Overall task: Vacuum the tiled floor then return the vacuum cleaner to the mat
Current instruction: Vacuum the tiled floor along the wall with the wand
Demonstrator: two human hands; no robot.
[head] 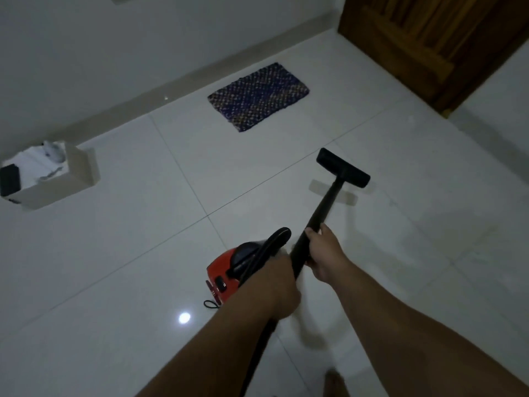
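Note:
A small red and black vacuum cleaner hangs just above the white tiled floor. My left hand grips its black carrying handle. My right hand grips the black wand partway down. The wand ends in a wide black floor nozzle that rests on the tiles ahead. A blue and tan woven mat lies flat by the far wall, beyond the nozzle. A black cord runs down from under my left hand.
An open white cardboard box with a black item inside stands on the floor at the left. A brown wooden door fills the upper right corner. A beige skirting runs along the far wall. My foot shows at the bottom.

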